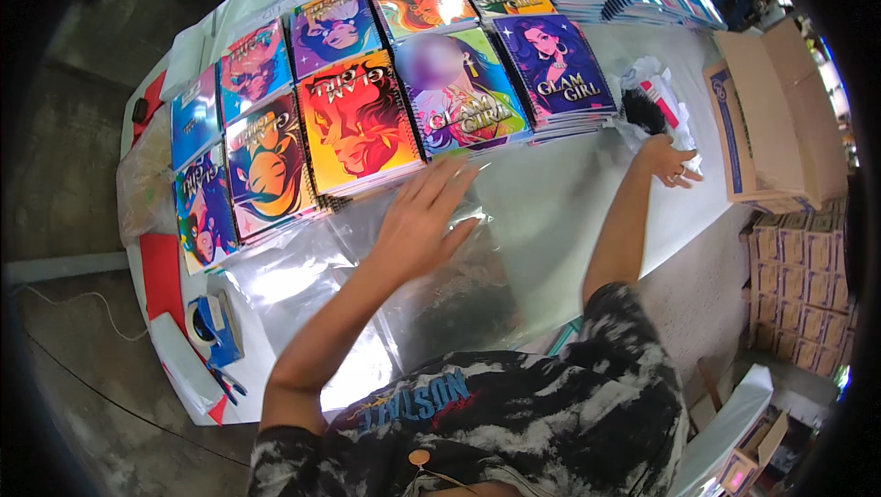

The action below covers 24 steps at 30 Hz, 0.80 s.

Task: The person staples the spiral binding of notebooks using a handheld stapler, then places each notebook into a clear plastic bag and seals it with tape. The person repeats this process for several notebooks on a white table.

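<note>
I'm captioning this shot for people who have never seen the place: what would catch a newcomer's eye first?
The rows of brightly coloured notebooks stacked across the far half of the white table stand out first. Next, the left hand spread flat on a shiny clear plastic sheet in front of them. The right hand rests on crumpled wrapping beside an open cardboard box.

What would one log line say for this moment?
left hand: flat on clear plastic sheet | right hand: on crumpled white wrapper | colourful notebook stacks: untouched

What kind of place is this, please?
Probably a packing or stationery workshop. Stacks of colourful notebooks cover a white table, clear plastic sheets lie under the left hand, and an open cardboard box sits beside the right hand.
</note>
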{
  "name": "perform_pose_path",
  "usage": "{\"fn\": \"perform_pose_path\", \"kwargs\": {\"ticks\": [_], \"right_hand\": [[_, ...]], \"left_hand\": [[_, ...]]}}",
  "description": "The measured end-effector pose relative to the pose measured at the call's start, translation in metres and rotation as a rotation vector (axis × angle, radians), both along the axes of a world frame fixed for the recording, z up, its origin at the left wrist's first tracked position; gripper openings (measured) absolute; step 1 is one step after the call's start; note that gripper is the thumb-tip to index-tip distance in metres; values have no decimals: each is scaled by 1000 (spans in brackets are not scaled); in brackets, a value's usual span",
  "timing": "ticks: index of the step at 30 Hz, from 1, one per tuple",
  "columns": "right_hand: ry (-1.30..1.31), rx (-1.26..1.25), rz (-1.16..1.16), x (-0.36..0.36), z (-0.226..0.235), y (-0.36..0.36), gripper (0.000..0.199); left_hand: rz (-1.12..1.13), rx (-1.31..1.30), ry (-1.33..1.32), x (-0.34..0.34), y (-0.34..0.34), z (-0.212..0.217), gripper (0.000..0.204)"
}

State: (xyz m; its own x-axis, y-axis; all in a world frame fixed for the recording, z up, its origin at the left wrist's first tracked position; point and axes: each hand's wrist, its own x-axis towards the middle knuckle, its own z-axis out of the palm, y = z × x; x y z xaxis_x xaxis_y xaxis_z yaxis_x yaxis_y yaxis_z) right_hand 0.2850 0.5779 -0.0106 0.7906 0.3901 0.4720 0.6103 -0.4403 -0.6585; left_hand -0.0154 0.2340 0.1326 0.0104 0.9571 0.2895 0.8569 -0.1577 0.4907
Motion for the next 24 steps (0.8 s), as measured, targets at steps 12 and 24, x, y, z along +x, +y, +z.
{"fn": "perform_pose_path", "kwargs": {"ticks": [12, 24], "right_hand": [[-436, -396, 1643, -116, 82, -109, 55], [1248, -329, 1823, -119, 142, -341, 17]], "left_hand": [[361, -258, -161, -24, 52, 7, 32], [762, 923, -400, -68, -205, 89, 15]]}}
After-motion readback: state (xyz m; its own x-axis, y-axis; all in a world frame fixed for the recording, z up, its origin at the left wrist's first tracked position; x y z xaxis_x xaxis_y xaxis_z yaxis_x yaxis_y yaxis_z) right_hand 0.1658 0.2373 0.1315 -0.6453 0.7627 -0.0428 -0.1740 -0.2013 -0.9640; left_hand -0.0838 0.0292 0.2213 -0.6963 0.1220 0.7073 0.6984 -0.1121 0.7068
